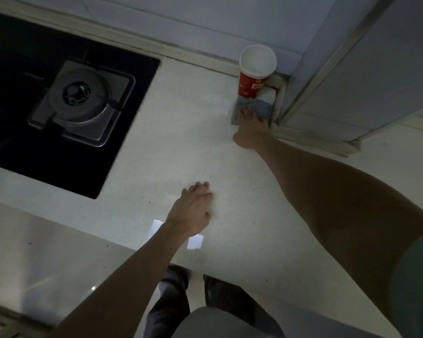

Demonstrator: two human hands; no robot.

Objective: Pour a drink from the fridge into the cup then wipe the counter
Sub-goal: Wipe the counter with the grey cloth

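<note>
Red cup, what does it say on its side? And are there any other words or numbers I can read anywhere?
Red cup: pale yellow print on its side, too blurred to read.
Grey cloth: no writing shows.
Stove: no words or numbers show.
Counter: no writing shows.
So nothing in this picture can be read.

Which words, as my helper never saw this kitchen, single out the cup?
Follow the pale speckled stone counter rightward from the black glass gas hob to its far corner. There stands the red paper cup, white inside, upright just behind the flat grey cloth under the right hand: the only red thing.
</note>
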